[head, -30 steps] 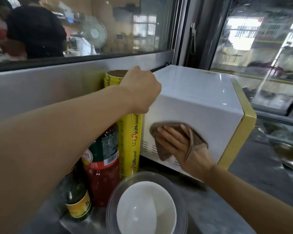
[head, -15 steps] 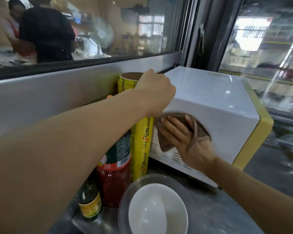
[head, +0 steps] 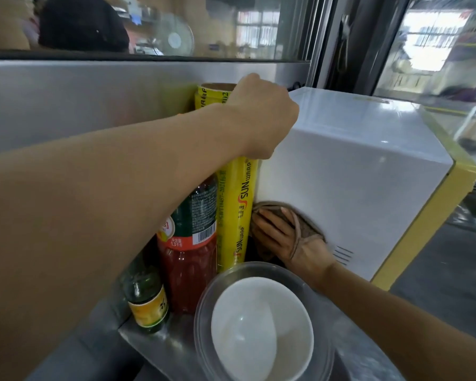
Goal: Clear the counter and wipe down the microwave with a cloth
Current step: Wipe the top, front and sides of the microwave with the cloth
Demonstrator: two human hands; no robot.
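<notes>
- Stainless counter (head: 160, 350) fills the near foreground, carrying a clear bowl (head: 204, 312) with a white bowl (head: 261, 328) nested inside, then a small green bottle (head: 147, 301) and a red sauce bottle (head: 188, 259).
- Just behind, the right hand (head: 280, 240) presses the brown cloth (head: 302, 226) flat-fingered against the microwave (head: 355, 166) side panel; it has slid lower and toward the rear corner since a second ago, so the wiping looks well underway.
- Farther back, the left hand (head: 261, 116) stays curled around the yellow wrap roll (head: 234, 213), holding it off the panel.
- Beyond, a steel backsplash (head: 80, 100) and window.
</notes>
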